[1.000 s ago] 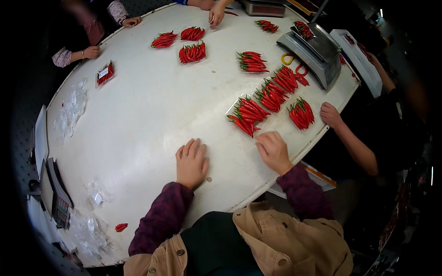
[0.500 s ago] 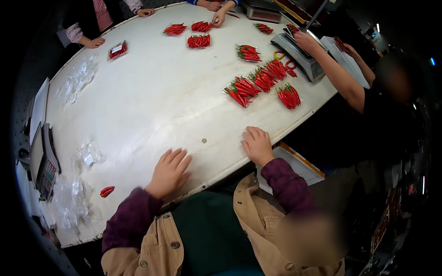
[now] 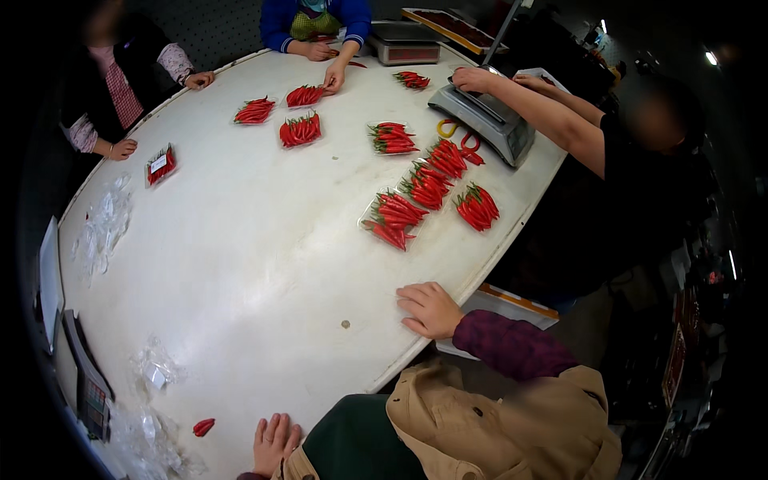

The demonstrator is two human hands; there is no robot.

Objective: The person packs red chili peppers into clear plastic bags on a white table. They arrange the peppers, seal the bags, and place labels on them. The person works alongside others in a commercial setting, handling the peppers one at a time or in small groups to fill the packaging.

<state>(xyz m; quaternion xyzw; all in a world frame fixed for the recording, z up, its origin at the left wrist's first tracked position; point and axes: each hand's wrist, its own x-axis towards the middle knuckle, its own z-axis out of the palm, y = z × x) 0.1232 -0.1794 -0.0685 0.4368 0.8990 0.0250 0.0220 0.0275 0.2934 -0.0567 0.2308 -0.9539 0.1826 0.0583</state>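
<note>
My left hand lies on the white table by its near edge, fingers stretched out and holding nothing. A small bunch of red chilies rests to its left, apart from it. My right hand sits on the table at the right edge, also without anything in it, its fingers a little bent and apart. Beyond it are a loose pile of red chilies and a row of clear trays heaped with red chilies.
At the right, a co-worker's hands are at a scale, with yellow-and-red scissors beside it. Across the table, a person in blue touches a chili tray. Clear plastic packaging and another scale occupy the left.
My view has tilted up, showing more of the people across the table. My left hand has drawn back toward the near edge. The co-worker at the right has brought both hands toward the scale.
</note>
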